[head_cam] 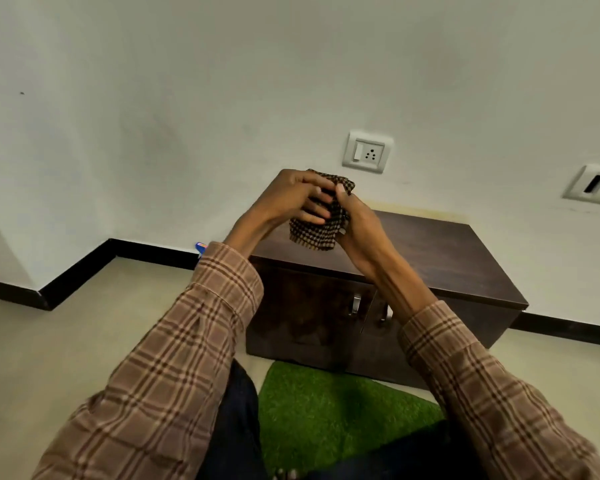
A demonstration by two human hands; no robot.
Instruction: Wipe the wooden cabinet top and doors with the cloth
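Above the cabinet top, we hold the cloth bunched between our left hand and right hand, fingers grasping it, clear of the wood. Wiping looks not yet begun; next we should lower it flat.

A white wall fills the upper part of the view, with a black skirting along its foot. On the wall sits a white socket with a switch; a second plate with a dark slot lies well to its right. The floor is beige. A green mat lies on it. A small blue and orange thing rests by the skirting, too small to identify.
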